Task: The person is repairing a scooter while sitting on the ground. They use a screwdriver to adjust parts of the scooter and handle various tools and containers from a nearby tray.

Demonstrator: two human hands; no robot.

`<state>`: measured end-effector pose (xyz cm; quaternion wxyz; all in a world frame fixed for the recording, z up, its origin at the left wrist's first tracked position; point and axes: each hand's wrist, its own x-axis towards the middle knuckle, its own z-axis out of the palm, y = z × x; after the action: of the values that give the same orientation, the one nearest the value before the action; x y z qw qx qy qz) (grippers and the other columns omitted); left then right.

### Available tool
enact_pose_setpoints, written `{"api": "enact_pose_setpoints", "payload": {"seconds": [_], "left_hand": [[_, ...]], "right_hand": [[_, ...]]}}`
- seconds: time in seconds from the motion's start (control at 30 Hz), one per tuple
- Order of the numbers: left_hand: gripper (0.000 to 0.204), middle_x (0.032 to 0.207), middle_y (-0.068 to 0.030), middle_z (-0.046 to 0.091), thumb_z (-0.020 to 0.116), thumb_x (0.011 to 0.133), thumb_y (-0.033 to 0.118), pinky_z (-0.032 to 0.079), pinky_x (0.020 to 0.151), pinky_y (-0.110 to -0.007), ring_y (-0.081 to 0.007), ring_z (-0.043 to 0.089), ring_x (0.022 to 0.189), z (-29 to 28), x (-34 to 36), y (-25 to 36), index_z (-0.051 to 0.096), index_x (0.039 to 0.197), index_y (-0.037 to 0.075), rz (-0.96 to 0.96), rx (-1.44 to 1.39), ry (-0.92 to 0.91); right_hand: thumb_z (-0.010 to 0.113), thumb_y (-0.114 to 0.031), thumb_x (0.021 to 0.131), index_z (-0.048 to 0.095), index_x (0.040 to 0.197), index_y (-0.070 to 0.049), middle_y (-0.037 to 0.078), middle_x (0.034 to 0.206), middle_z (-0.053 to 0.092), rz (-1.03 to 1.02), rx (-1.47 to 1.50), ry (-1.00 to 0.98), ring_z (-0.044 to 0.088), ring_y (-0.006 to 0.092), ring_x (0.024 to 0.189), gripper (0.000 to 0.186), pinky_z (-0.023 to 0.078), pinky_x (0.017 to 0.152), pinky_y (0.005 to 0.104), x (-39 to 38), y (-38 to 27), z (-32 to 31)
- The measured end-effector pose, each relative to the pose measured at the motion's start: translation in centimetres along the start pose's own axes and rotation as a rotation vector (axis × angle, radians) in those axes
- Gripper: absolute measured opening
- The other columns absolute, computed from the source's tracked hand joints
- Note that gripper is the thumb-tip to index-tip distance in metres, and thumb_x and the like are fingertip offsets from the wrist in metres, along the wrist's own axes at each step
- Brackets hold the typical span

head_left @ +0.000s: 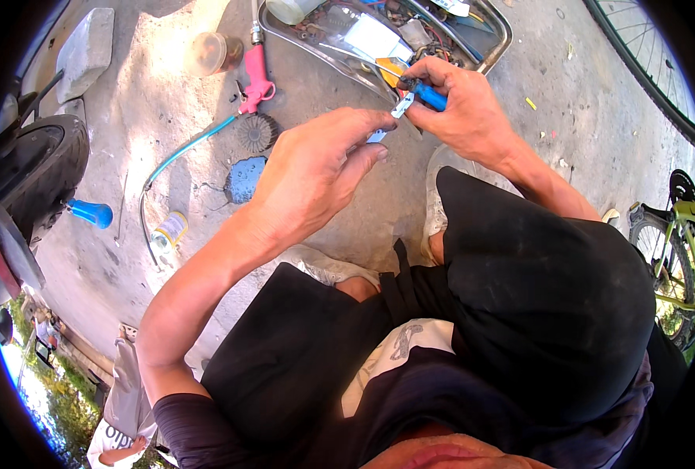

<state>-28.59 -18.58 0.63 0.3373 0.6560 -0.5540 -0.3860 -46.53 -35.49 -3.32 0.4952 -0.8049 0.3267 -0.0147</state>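
Screwdriver (432, 97) with a blue handle sits in the right hand (468, 109), its thin shaft pointing away over the near edge of a metal tray. From where I stand, that hand is closed on the handle, and a small white strip (403, 104) sticks out between its fingers and the left hand (316, 164). The left thumb and fingers are pinched on a pale scrap (376, 136); I can't tell whether scrap and strip are one piece. The hands are close together.

I'd judge the screwdriver light and stiff, perhaps slick if greasy, best gripped round its thick handle. The strip looks light, thin and easily bent, better pinched by an edge.

Just beyond, the tray (507, 36) holds a jumble of wires, small parts and a white card (372, 37), with a pale tub (288, 9) at its far left corner. Left of it stands a see-through jar (209, 55), its brownish contents unclear. A pink air gun (258, 74) lies between them. Nearer, a small bottle (170, 228) with a yellow label is on the floor; I can't make out what's inside.
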Motion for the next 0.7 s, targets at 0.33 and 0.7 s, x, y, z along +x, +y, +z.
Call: {"api": "enact_pose_setpoints", "payload": {"seconds": [0.33, 0.7], "left_hand": [[0.038, 0.101, -0.019, 0.069, 0.07, 0.096, 0.008, 0.054, 0.079, -0.041, -0.0317, 0.068, 0.086, -0.9, 1.9, 1.1, 0.067, 0.133, 0.004, -0.132, 0.157, -0.175], [0.032, 0.074, -0.0111, 0.061, 0.066, 0.095, 0.002, 0.047, 0.064, -0.033, -0.0163, 0.055, 0.065, -1.3, 4.4, 4.3, 0.068, 0.125, -0.007, -0.366, 0.057, -0.212]], "right_hand": [[0.078, -0.012, 0.088, 0.07, 0.115, -0.003, 0.016, 0.099, 0.076, -0.112, 0.032, 0.115, 0.075, 0.0238, 0.089, 0.029, 0.058, 0.079, 0.0344, -0.5, 0.3, -0.2], [0.076, -0.011, 0.081, 0.063, 0.113, -0.001, 0.02, 0.107, 0.067, -0.364, -0.161, 0.181, 0.071, 0.0424, 0.089, 0.036, 0.059, 0.077, 0.0488, -0.9, 0.3, 0.8]]}}
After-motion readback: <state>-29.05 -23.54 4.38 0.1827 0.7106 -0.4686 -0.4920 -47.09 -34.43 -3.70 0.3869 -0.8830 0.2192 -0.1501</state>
